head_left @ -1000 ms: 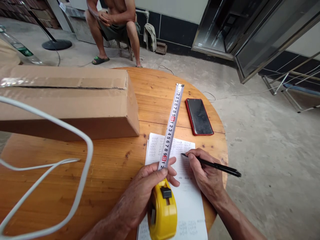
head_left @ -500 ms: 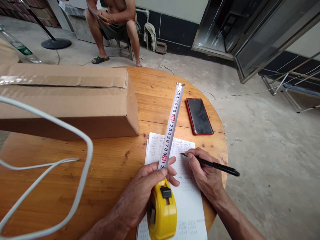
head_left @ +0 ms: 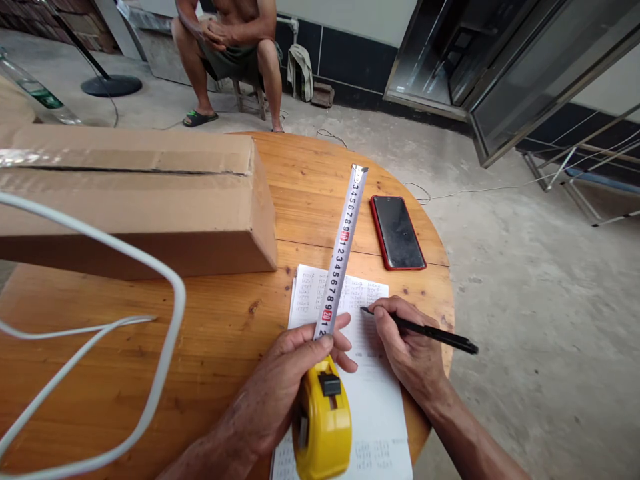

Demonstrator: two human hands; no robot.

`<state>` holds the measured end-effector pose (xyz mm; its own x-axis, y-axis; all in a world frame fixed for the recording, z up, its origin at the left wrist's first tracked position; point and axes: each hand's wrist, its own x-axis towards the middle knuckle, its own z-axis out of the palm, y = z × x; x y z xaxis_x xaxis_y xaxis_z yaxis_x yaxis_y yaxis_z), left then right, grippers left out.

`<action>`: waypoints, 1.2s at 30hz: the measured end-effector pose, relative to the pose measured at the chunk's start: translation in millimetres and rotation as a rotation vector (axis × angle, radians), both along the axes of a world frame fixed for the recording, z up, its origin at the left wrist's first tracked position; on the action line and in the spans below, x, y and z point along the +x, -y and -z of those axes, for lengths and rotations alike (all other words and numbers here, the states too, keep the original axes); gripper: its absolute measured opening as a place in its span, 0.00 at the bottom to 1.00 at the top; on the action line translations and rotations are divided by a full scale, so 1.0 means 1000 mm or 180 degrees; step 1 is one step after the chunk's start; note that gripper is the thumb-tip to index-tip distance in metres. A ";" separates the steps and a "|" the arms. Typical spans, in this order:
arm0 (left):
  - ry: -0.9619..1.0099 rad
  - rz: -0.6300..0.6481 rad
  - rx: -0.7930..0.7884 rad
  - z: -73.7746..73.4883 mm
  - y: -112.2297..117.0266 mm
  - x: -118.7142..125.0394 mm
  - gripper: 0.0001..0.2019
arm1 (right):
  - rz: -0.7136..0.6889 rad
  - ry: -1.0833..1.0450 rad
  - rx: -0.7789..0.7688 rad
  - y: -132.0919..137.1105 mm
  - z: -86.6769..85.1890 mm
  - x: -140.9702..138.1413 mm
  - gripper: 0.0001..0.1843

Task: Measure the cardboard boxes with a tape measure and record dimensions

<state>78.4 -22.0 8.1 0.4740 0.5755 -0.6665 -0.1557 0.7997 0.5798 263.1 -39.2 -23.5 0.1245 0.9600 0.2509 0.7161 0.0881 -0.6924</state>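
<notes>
My left hand [head_left: 295, 373] is closed around a yellow tape measure [head_left: 327, 427], its thumb pressed on the blade. The white blade [head_left: 340, 253] stretches away from me over the sheets, its metal hook at the far end, with red marks at 10 and 20. Between the fingers of my right hand [head_left: 413, 347] is a black pen [head_left: 435, 333], its tip at the handwritten columns on the paper [head_left: 380, 393]. The side of my right hand rests on the sheet's right edge. Part of the paper is hidden beneath my left hand and the tape measure.
A cardboard box [head_left: 200, 200] stands on the round wooden table [head_left: 225, 320] at the left. White looped tubing [head_left: 173, 333] crosses in front of it. A red-cased phone [head_left: 399, 232] lies near the right edge. Beyond the table a person [head_left: 230, 40] sits on a stool.
Almost nothing differs. The whole view has shifted very slightly, and both hands keep their hold on the tape measure and the pen.
</notes>
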 end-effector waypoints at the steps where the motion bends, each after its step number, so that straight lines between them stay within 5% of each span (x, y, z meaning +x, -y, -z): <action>1: 0.0001 -0.0005 0.0004 0.000 0.000 0.000 0.10 | 0.0026 0.0020 0.0024 0.000 0.000 0.000 0.08; 18: 0.0157 -0.0014 0.0052 0.004 0.003 -0.001 0.09 | 0.0377 -0.0679 0.0247 0.003 0.001 0.002 0.07; 30: 0.0434 -0.0326 0.0215 0.013 0.007 0.001 0.07 | -0.0667 0.1536 0.0488 -0.008 0.015 0.000 0.18; 36: 0.0550 -0.0528 0.0222 0.012 0.009 0.004 0.07 | -0.0752 0.1827 0.0721 -0.012 0.017 -0.002 0.21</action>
